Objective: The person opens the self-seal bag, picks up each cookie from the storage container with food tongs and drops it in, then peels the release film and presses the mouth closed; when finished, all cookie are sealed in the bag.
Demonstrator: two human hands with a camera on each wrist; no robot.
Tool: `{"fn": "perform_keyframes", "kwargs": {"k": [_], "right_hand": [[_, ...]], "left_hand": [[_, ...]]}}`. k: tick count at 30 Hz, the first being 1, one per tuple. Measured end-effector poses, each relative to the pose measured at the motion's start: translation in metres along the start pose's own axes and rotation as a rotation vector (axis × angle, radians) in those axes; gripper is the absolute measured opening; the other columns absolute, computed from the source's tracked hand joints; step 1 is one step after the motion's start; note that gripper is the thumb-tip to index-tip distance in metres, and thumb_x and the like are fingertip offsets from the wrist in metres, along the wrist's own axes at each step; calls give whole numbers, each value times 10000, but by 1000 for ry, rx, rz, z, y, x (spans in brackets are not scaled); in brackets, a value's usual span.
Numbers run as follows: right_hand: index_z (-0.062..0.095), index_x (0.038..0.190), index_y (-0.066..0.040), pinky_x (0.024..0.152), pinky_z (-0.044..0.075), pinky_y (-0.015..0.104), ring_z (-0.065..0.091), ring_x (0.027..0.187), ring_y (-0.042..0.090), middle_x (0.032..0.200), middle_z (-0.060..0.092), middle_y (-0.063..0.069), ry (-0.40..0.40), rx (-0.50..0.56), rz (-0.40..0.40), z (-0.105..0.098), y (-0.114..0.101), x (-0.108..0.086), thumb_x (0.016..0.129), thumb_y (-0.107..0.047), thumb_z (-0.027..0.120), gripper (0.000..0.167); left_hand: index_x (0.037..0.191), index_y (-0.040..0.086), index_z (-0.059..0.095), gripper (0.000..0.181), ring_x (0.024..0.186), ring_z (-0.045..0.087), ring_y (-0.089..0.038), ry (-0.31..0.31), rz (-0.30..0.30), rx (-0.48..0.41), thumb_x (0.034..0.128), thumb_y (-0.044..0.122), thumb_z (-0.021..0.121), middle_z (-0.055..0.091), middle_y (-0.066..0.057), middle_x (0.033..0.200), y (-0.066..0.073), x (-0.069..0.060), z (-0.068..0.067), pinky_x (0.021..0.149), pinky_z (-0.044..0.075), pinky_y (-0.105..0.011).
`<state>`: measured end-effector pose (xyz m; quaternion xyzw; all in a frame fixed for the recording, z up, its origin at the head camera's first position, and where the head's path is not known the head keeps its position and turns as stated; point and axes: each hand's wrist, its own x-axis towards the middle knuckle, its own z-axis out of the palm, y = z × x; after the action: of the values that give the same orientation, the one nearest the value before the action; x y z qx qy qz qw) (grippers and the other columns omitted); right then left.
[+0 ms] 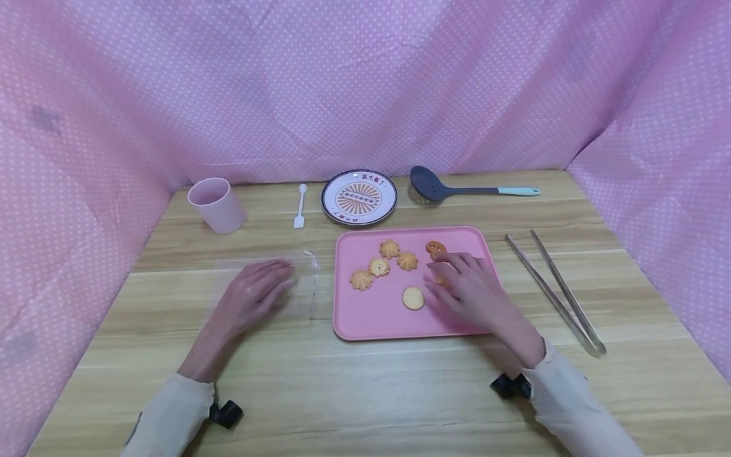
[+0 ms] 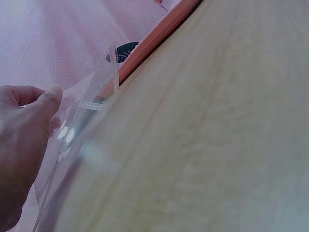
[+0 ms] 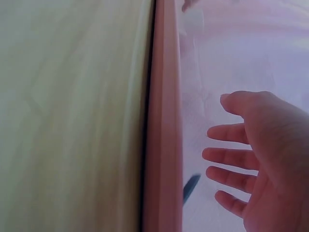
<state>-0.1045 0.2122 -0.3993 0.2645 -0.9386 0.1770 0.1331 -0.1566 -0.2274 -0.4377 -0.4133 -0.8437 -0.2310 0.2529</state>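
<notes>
A clear plastic bag (image 1: 302, 289) lies flat on the table at the left, its zip strip toward the tray. Over it is my left hand (image 1: 254, 293), fingers loosely bent; the left wrist view shows the bag (image 2: 72, 133) beside the thumb. My right hand (image 1: 471, 289) hovers over the right part of a pink tray (image 1: 371, 324), its fingers spread and holding nothing in the right wrist view. On the tray are several flower-shaped cookies (image 1: 389, 248), a round cookie (image 1: 414, 298) and a pretzel-shaped cookie (image 1: 435, 248). The right hand partly hides another cookie.
Along the back stand a pink cup (image 1: 218, 206), a small white spatula (image 1: 300, 206), a patterned plate (image 1: 359, 197) and a dark skimmer (image 1: 428, 184) with a mint handle end. Metal tongs (image 1: 556, 292) lie right of the tray. Pink dotted cloth (image 1: 365, 89) surrounds the table.
</notes>
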Motion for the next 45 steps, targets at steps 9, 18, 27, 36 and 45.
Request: {"fn": "perform_keyframes", "kwargs": {"k": [9,18,27,36,45], "right_hand": [[679,1242,9,953,419,659,546,1182,469,1250,642,215,96,-16,126,-20,30,-35,947,-188,737,360],[660,1251,28,873,408,675,520,1174,528,1260,621,266,164,-18,228,-32,53,-60,970,-189,701,357],[605,1289,85,888,374,703,479,1120,580,1265,564,353,158,1,416,-45,73,-87,1005,-207,666,412],[515,1340,161,915,358,729,419,1134,646,1284,481,449,130,-5,597,-50,84,-108,1004,-238,660,541],[468,1332,212,932,346,745,398,1131,671,1258,454,483,71,-34,673,-50,90,-114,1025,-309,631,627]], "left_hand": [[1207,-27,723,311,1171,650,-410,-7,0,-2,916,74,683,704,-207,1246,1,1,-1,1002,488,-587],[1214,-19,724,321,1176,649,-401,-13,-8,6,910,81,690,707,-191,1253,2,1,-2,1004,479,-592],[1212,-18,724,314,1179,649,-394,-23,-17,13,918,86,689,705,-186,1260,3,1,-3,1015,476,-577],[1222,-15,722,342,1196,643,-382,-39,-34,6,885,46,728,703,-181,1269,5,1,-4,1033,465,-568],[1207,-26,730,326,1174,654,-388,-4,-2,-1,889,43,723,708,-189,1254,5,2,-3,1020,478,-560]]}}
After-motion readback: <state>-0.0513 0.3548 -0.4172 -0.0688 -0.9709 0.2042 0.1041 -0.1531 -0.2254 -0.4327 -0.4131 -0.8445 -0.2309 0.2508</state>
